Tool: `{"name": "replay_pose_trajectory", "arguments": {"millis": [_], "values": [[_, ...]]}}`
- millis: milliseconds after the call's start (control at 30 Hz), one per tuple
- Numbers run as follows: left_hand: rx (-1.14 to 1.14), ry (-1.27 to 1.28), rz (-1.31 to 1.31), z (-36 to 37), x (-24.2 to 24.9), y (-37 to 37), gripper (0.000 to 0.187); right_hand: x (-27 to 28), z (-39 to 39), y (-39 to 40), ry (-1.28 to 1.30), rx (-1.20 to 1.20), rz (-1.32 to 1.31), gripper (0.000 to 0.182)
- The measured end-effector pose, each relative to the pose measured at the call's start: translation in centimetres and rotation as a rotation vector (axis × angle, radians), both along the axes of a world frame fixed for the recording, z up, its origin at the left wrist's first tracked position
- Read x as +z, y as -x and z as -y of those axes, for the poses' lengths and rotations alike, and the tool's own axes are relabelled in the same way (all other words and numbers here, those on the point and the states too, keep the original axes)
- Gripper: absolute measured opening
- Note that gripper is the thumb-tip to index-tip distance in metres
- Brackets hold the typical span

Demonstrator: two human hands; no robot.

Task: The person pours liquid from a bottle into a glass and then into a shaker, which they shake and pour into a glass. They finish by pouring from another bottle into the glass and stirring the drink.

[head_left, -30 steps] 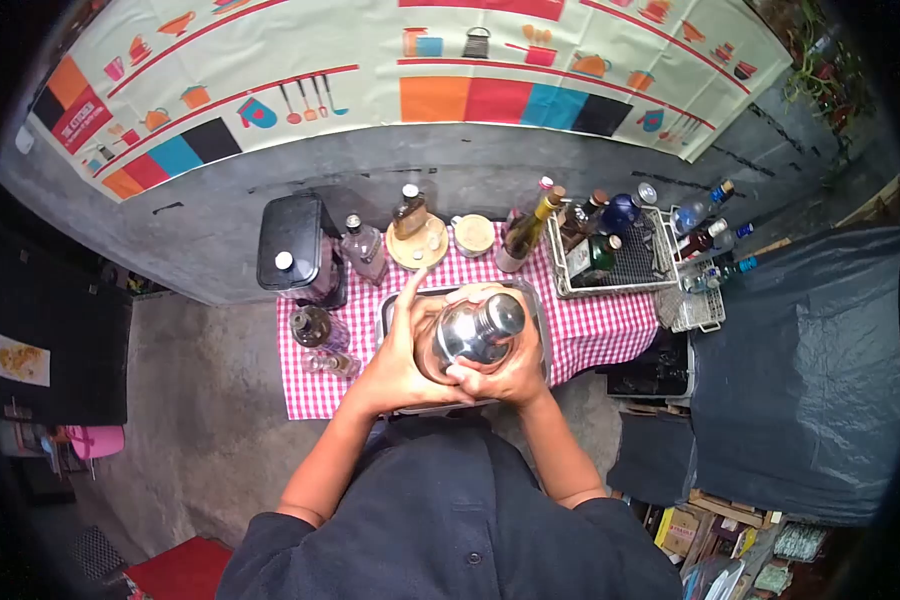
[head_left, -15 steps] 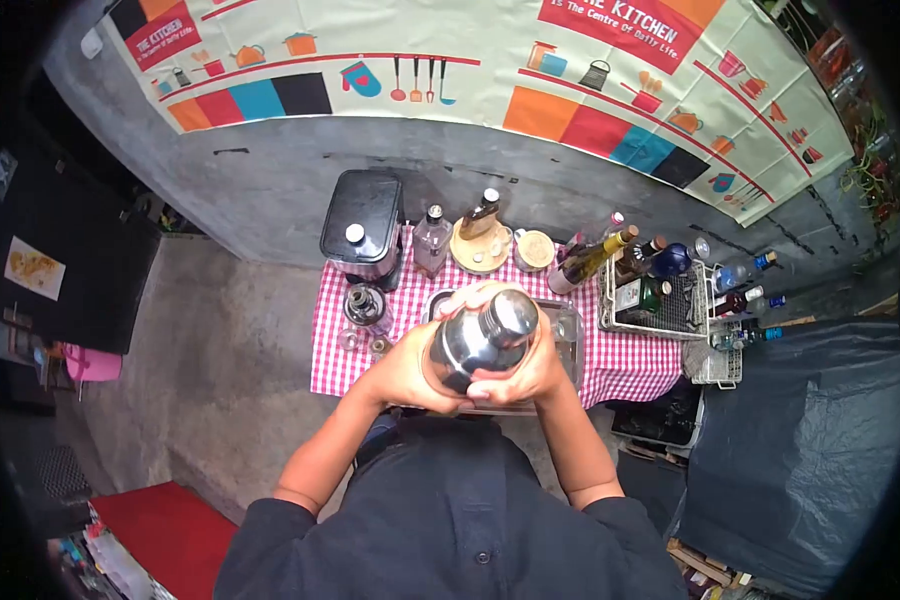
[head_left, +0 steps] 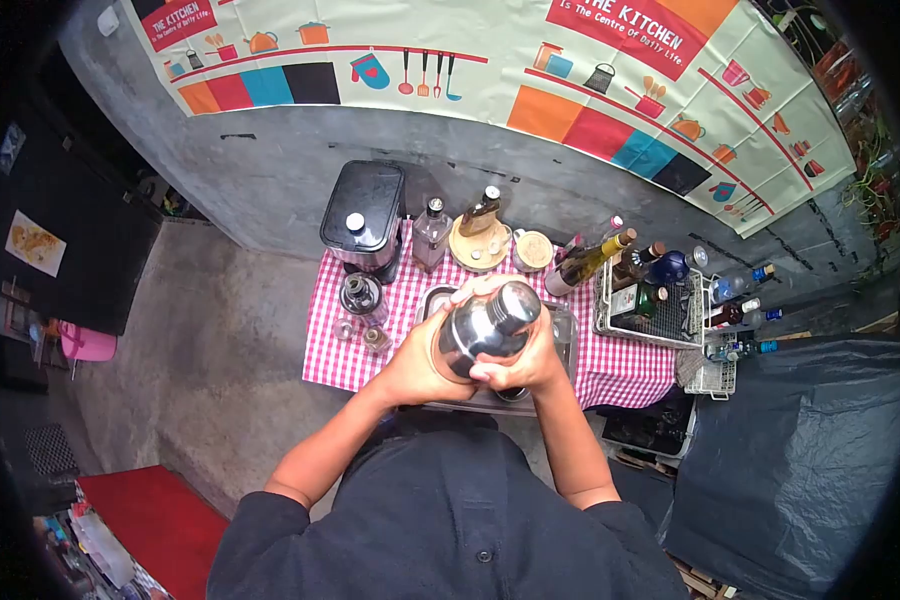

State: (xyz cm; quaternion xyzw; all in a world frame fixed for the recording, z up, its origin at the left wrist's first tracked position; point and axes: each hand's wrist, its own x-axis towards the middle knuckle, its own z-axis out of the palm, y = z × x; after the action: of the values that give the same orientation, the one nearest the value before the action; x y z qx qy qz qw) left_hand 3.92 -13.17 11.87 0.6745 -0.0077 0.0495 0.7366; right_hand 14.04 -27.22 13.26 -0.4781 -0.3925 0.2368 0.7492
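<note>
A shiny steel cocktail shaker (head_left: 475, 338) is held up in front of my chest, tilted with its domed cap towards the upper right. My left hand (head_left: 417, 362) wraps round its left side and base. On the other side, my right hand (head_left: 532, 358) grips the body and the area by the cap, thumb lying across the front. Both hands are closed on it. Below them a metal tray (head_left: 571, 352) sits on the checked tablecloth (head_left: 335, 355), largely covered by my hands. Something small and dark in the tray shows under my right hand; I cannot make it out.
To the left stand a black-lidded dispenser (head_left: 362, 205), a clear bottle (head_left: 431, 238) and a dark-topped bottle (head_left: 362, 296). Behind the tray are a wooden plate (head_left: 478, 255) with a bottle and a mug (head_left: 533, 250). A wire basket (head_left: 685, 310) of bottles stands right.
The shaker and both hands have shifted slightly right relative to the view, still in the same two-handed hold. The whole view has tilted a little.
</note>
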Motion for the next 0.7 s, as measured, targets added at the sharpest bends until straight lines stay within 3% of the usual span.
{"name": "replay_pose_trajectory", "arguments": {"millis": [200,333,467,567,633,700], "values": [[-0.235,0.078,0.051,-0.3,0.2,-0.3,0.085,1.2,0.7,0.2,-0.052,0.044,0.02,0.073],[-0.073,0.045,-0.075,0.6,0.8,-0.5,0.089,0.3,0.5,0.2,-0.053,-0.045,-0.043,0.071],[0.119,-0.019,-0.023,1.6,0.8,-0.5,0.089,-0.7,0.0,-0.1,-0.106,-0.063,-0.048,0.071],[0.127,-0.155,-0.048,1.1,0.2,-0.7,0.087,-1.0,0.5,0.2,-0.009,-0.133,-0.099,0.073],[0.069,-0.158,-0.036,0.0,-0.1,-1.0,0.087,-1.0,0.7,0.6,0.035,-0.195,0.008,0.076],[-0.092,-0.028,0.032,-0.5,-0.3,-0.9,0.087,-0.6,1.3,-0.6,-0.08,0.002,-0.016,0.088]]}}
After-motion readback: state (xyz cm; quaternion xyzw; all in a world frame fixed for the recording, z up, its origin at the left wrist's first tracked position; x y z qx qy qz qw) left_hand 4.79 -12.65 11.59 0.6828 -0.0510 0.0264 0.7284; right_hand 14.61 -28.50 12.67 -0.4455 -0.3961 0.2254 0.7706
